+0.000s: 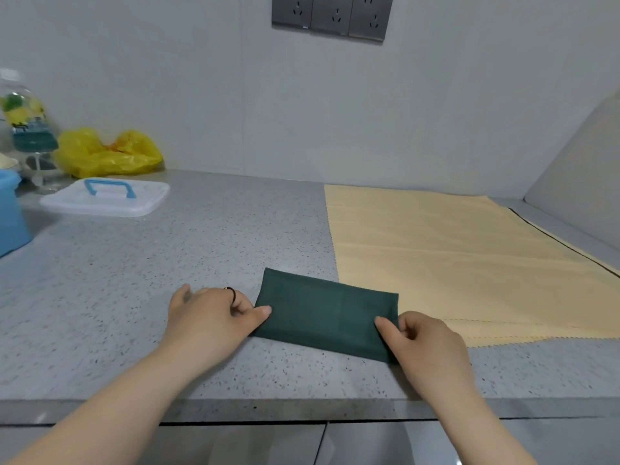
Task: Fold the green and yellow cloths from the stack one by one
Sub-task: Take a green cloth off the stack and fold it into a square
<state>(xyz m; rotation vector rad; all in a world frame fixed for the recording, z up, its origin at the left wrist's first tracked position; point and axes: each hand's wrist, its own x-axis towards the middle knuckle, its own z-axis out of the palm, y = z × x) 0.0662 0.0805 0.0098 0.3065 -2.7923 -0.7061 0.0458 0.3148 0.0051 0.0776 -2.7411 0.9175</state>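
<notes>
**Tally by kind**

One green cloth (322,313), folded. One stack of yellow cloths (453,263), layers too fine to count. Three wall sockets (292,10) (332,13) (370,16). One white lid (107,201), one blue tub (10,213), one yellow bag (107,156), one bottle (25,122), one ring (231,292).

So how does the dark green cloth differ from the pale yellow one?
The dark green cloth is folded small; the pale yellow cloth lies spread flat, far larger. The left hand and right hand pinch the green one's ends; the yellow is untouched. Both lie on the speckled grey counter.
</notes>
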